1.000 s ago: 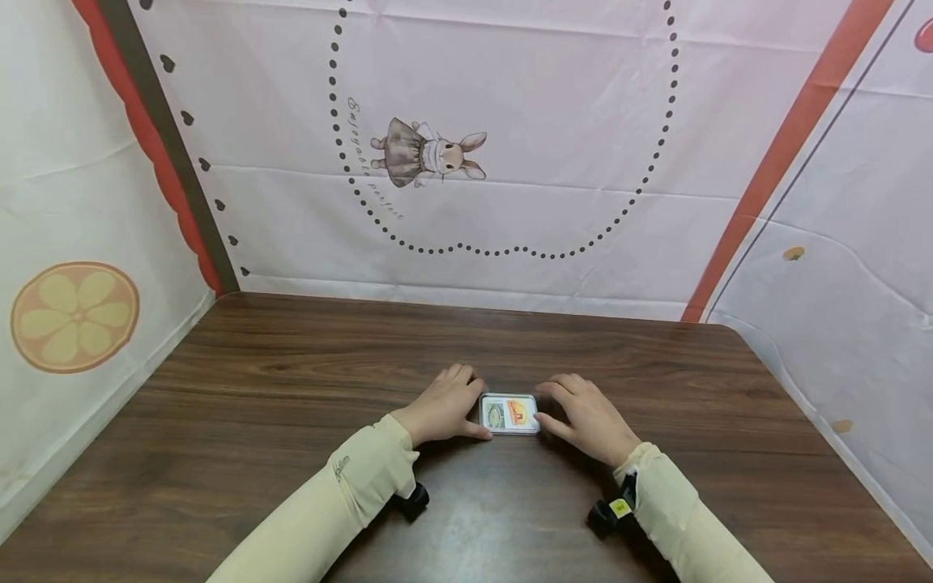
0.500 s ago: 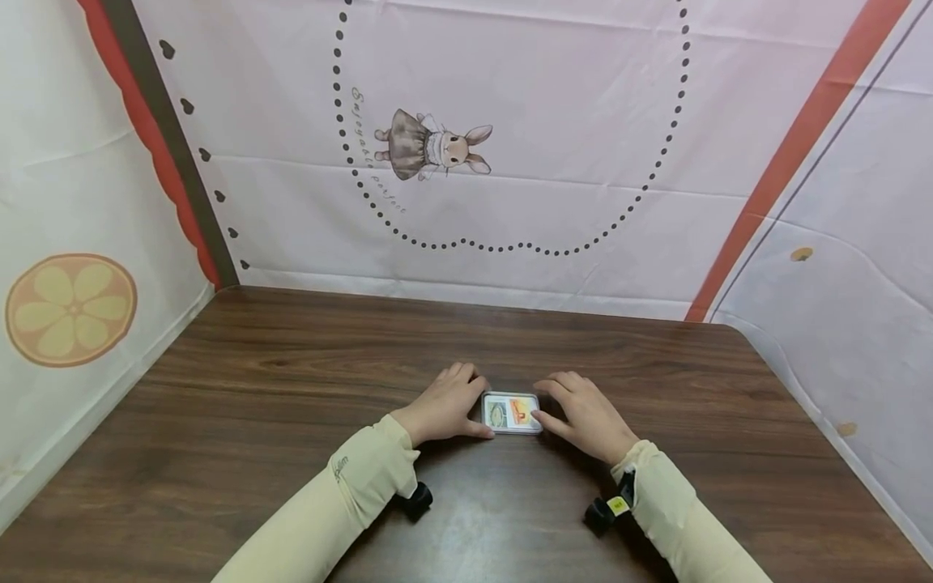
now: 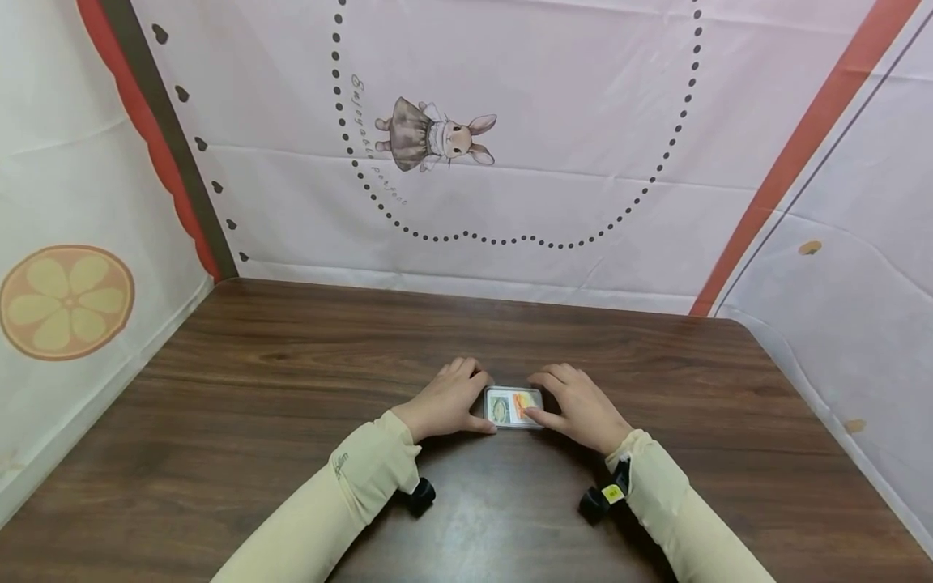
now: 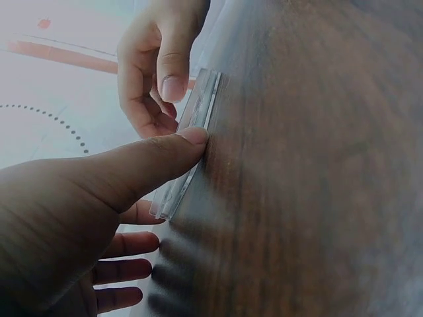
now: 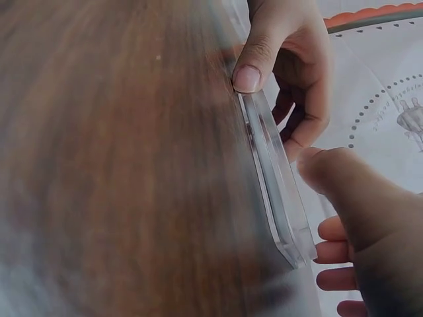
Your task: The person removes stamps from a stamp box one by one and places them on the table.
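A small flat clear case (image 3: pixel 501 410) lies on the table, holding a card with a green picture and an orange one. At its left end my left hand (image 3: pixel 445 402) grips it, thumb at the near corner and index finger at the far corner. My right hand (image 3: pixel 583 409) is at the other end, its thumb over the right part of the top and its fingers loosely bent near the far right corner. From the side, the case (image 5: pixel 272 175) shows a thin layered edge in the right wrist view, with the right thumb (image 5: pixel 324 168) beside its upper face.
A brown wood-grain table (image 3: pixel 291 340) carries the case. Behind it hangs a pale cloth (image 3: pixel 554 97) with a rabbit print and dotted line; more printed cloth stands at the left and right. Both wrists wear small black cameras, the left one (image 3: pixel 420 495) close to the table.
My right thumb has moved left from the case's right edge onto its top, and the right hand is slightly closer. My left hand keeps its hold. The head view has tilted upward.
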`<state>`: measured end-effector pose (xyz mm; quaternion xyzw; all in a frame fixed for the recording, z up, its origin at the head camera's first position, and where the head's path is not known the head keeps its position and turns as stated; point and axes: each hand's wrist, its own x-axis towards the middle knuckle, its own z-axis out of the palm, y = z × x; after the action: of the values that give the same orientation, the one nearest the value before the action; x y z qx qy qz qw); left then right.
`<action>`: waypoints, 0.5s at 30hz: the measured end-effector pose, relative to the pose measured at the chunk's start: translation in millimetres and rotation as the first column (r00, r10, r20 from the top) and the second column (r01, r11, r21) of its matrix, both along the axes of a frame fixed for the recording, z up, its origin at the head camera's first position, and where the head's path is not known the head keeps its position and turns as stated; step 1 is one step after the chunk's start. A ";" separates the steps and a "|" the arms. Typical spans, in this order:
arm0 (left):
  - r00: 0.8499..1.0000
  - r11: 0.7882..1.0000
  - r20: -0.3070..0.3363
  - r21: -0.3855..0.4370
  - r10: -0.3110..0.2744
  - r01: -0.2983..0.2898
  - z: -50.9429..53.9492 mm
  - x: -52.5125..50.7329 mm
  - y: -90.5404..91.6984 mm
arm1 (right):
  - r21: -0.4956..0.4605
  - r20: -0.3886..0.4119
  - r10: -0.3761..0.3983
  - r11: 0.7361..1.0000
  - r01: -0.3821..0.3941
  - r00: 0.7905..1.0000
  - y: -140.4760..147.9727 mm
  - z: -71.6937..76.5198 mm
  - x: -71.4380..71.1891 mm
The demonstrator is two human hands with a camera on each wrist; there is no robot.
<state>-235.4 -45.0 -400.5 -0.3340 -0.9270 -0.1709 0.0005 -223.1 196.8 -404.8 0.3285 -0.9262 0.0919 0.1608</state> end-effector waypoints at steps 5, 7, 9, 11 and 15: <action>1.000 1.000 0.005 0.022 -0.010 0.010 -1.4 -1.2 0.9 | 0.000 0.022 0.013 1.000 -0.013 1.000 -1.0 -0.2 -0.2; 1.000 1.000 0.007 0.029 -0.013 0.013 -2.3 -1.6 0.7 | -0.002 0.030 0.018 1.000 -0.018 0.999 -1.1 -0.9 -0.3; 1.000 0.999 0.004 0.031 -0.017 0.017 -3.2 -2.1 0.4 | -0.001 0.039 0.023 1.000 -0.023 0.999 -0.8 -1.4 -0.5; 1.000 0.999 0.002 0.034 -0.018 0.018 -4.0 -2.6 0.0 | 0.002 0.051 0.030 1.000 -0.030 0.998 -0.6 -1.5 -0.8; 1.000 0.999 0.020 0.041 -0.009 0.008 -4.1 -2.3 -0.2 | 0.001 0.066 0.061 0.998 -0.062 0.996 -1.1 -0.5 -0.5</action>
<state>-237.7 -45.2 -404.6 -0.3361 -0.9217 -0.1934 -0.0028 -223.6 195.7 -405.3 0.3539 -0.9206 0.1064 0.1267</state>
